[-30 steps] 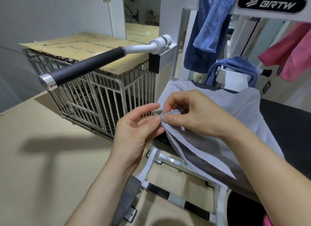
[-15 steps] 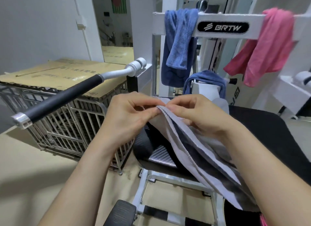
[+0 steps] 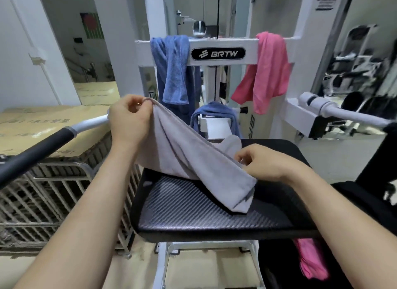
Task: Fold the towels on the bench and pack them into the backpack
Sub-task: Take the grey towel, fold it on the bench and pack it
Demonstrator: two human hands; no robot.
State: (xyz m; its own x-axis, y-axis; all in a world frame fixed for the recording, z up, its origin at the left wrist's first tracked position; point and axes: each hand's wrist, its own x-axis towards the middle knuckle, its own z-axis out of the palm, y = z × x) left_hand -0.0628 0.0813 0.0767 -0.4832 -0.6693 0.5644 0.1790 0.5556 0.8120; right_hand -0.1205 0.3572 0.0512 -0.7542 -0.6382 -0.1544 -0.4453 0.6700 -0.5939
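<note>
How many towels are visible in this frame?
5: grey towel held over the bench; blue towel and pink towel on the crossbar; second blue towel on the bracket below; pink cloth at lower right. Darker blue folds behind the first may be another.

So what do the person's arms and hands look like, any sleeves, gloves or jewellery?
Both forearms are bare as far as the frame shows, with no sleeves in view. The left hand and right hand wear no gloves, and no watch, bracelet or ring is visible on the wrists or fingers that show.
</note>
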